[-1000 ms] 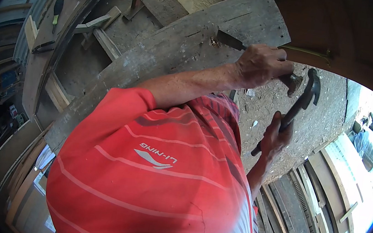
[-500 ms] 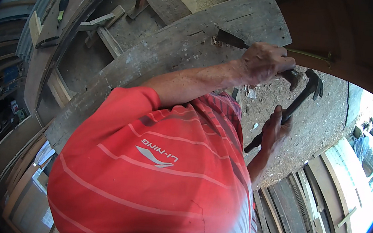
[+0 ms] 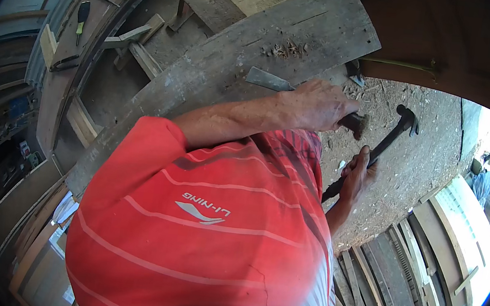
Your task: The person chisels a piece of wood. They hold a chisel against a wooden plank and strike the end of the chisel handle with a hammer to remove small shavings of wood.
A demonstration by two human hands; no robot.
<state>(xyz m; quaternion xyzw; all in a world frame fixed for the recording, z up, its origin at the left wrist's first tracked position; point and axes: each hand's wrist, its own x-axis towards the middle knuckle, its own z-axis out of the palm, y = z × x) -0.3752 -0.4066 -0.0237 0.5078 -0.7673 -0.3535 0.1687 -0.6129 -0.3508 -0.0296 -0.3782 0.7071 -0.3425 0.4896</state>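
My left hand [image 3: 320,105] is closed around a chisel [image 3: 270,80], its flat blade pointing left over the grey wooden plank [image 3: 205,79]. The butt of its handle sticks out on the right side of my fist. A small heap of wood chips [image 3: 287,49] lies on the plank, beyond the chisel and apart from its blade. My right hand [image 3: 360,177] grips a claw hammer [image 3: 386,142] by its handle. The hammer head is up and away from the chisel, above the littered ground to the right of the plank.
A screwdriver [image 3: 81,21] rests on a curved wooden frame at the left. Stacked boards [image 3: 388,278] lie at the lower right. A large brown panel [image 3: 439,42] stands at the upper right. Beside the plank's end is a dark object [image 3: 354,70] I cannot make out.
My left hand has drawn the chisel left and nearer to me, off the chips, which now show uncovered. The hammer stays raised in nearly the same place.
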